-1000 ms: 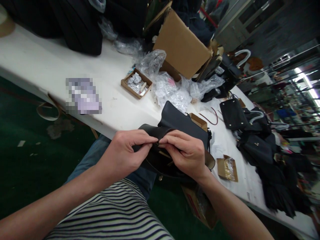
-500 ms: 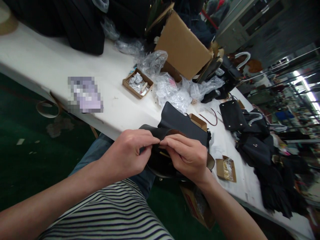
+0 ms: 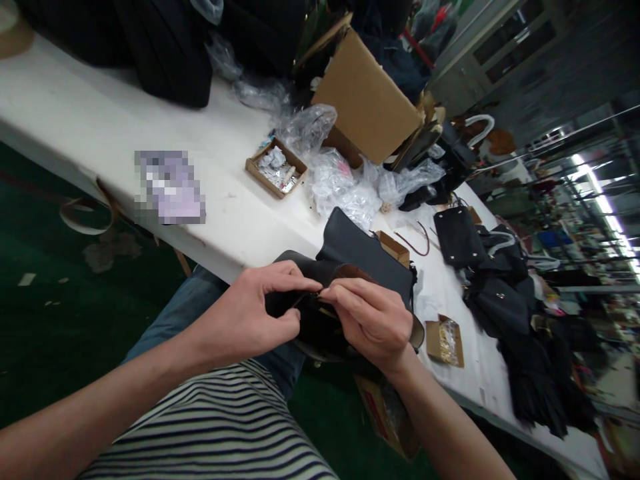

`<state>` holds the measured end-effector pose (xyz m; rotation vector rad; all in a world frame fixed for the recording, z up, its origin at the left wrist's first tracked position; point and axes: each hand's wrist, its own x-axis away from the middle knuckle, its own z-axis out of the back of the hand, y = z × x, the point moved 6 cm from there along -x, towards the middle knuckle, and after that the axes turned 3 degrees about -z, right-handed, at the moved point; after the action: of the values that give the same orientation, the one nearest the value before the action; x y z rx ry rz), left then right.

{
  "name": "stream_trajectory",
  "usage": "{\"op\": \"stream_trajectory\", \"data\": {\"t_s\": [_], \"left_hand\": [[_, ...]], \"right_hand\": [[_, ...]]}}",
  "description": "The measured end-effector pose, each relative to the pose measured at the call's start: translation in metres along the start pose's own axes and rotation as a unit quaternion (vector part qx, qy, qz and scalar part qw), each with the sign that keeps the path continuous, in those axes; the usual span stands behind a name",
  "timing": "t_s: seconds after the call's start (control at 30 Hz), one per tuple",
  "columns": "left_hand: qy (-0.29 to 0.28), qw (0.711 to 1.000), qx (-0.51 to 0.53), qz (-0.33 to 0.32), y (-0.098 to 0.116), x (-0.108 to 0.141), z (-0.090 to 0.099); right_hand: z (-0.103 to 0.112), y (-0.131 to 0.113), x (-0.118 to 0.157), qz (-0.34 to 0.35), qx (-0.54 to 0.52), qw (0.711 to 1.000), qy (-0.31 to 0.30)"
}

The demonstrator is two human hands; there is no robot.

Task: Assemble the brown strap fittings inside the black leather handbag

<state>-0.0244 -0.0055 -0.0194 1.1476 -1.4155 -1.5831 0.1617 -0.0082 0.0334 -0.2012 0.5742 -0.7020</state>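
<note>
A black handbag point(image 3: 306, 268) with a brown patch of lining rests at the table's edge, over my lap. My right hand point(image 3: 374, 319) is closed in a pinch above the bag's opening; what lies between its fingertips is too small to make out. Beside it, my left hand point(image 3: 250, 308) has thumb and forefinger apart, the forefinger reaching to the right fingertips. A thin dark strip shows in the gap between that thumb and forefinger. Behind both hands stands a smooth black panel point(image 3: 360, 243), seemingly part of the bag. The bag's inside is mostly in shadow.
On the white table point(image 3: 220, 193) are a small carton of silvery bits point(image 3: 277, 170), crumpled clear plastic point(image 3: 345, 190), and a large cardboard box point(image 3: 367, 93). A small box of gold-coloured pieces point(image 3: 445, 341) sits to the right, near several black bags point(image 3: 457, 237).
My left thumb has parted from the forefinger, opening a gap. The right hand keeps its pinch at nearly the same spot. The view has shifted slightly.
</note>
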Motion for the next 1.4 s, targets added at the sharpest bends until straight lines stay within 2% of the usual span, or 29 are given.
{"op": "stream_trajectory", "data": {"t_s": [0.13, 0.27, 0.4, 0.5, 0.57, 0.63, 0.7, 0.8, 1.0, 1.17, 1.4], "left_hand": [[0.007, 0.998, 0.039, 0.040, -0.013, 0.006, -0.004], [0.008, 0.998, 0.063, 0.027, -0.015, 0.011, -0.006], [0.045, 0.998, 0.042, 0.025, -0.014, 0.018, -0.004], [0.086, 0.995, 0.021, 0.042, -0.015, 0.021, -0.001], [0.093, 0.995, 0.012, 0.047, -0.016, 0.021, -0.002], [0.101, 0.993, 0.006, 0.058, -0.018, 0.022, -0.005], [0.136, 0.989, 0.000, 0.064, -0.019, 0.024, -0.006], [0.173, 0.984, -0.026, 0.027, -0.016, 0.028, -0.009], [0.195, 0.976, -0.059, -0.081, -0.010, 0.034, -0.011], [0.178, 0.969, -0.094, -0.142, -0.006, 0.035, -0.013], [0.157, 0.955, -0.172, -0.185, -0.004, 0.043, -0.015]], "right_hand": [[-0.003, -0.002, 0.002, 0.013, -0.005, 1.000, -0.006], [-0.005, -0.003, 0.005, 0.010, 0.000, 1.000, -0.003], [-0.005, -0.006, 0.005, 0.005, 0.019, 1.000, 0.013], [-0.010, -0.006, 0.001, 0.007, -0.005, 1.000, -0.030], [-0.013, -0.004, -0.003, 0.005, -0.028, 0.998, -0.059], [-0.015, -0.002, -0.006, 0.003, -0.043, 0.996, -0.075], [-0.016, -0.001, -0.009, 0.005, -0.050, 0.995, -0.082], [-0.016, -0.002, -0.010, 0.007, -0.047, 0.995, -0.088], [-0.014, -0.008, -0.005, -0.007, -0.012, 0.995, -0.096], [-0.012, -0.006, -0.004, -0.014, -0.018, 0.995, -0.093], [-0.014, -0.001, -0.010, -0.016, -0.048, 0.994, -0.102]]}}
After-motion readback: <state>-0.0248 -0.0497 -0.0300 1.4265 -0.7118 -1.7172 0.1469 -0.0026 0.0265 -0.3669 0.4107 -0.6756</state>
